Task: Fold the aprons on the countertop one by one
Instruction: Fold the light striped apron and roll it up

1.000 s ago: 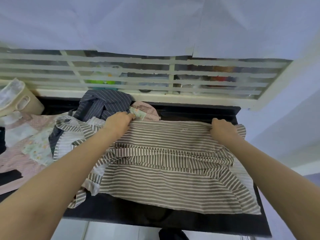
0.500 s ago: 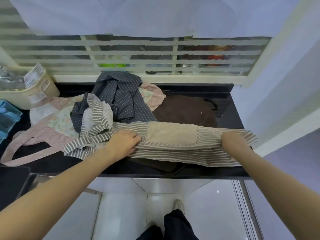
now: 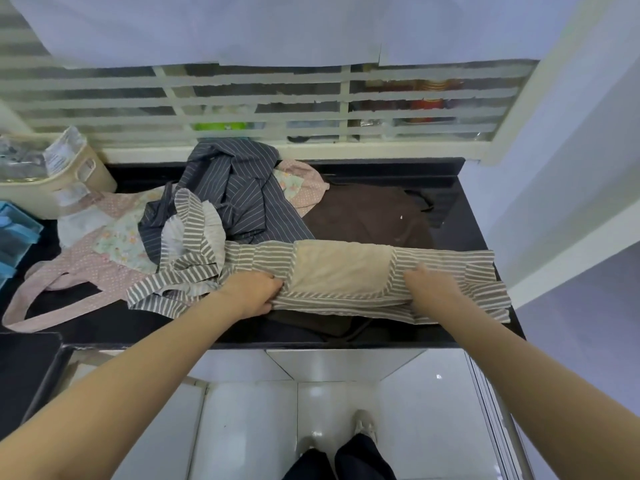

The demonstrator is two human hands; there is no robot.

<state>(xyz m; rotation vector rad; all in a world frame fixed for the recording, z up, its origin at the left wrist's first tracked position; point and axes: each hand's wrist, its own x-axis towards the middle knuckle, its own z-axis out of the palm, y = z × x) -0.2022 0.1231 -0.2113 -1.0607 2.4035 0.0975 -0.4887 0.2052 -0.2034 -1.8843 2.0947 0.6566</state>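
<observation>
A grey-and-white striped apron (image 3: 446, 268) lies folded into a long band along the front of the black countertop (image 3: 467, 216), its beige pocket (image 3: 339, 268) facing up. My left hand (image 3: 252, 292) pinches the band just left of the pocket. My right hand (image 3: 429, 285) rests on top of the band right of the pocket, fingers pointing away. The apron's frilled bib and straps (image 3: 187, 244) lie bunched to the left. Behind it are a dark pinstriped apron (image 3: 239, 188), a pink floral apron (image 3: 104, 251) and a flat brown apron (image 3: 367, 216).
A cream basket (image 3: 79, 174) with plastic bags stands at the back left, a blue bin (image 3: 14, 233) at the left edge. A barred window (image 3: 263, 105) closes the back and a white wall (image 3: 554, 168) the right. My feet (image 3: 360, 427) stand on pale tiles below.
The spread striped apron was folded towards me into a narrow band. In the last half second my right hand left the right end and moved left along the band; my left hand stayed.
</observation>
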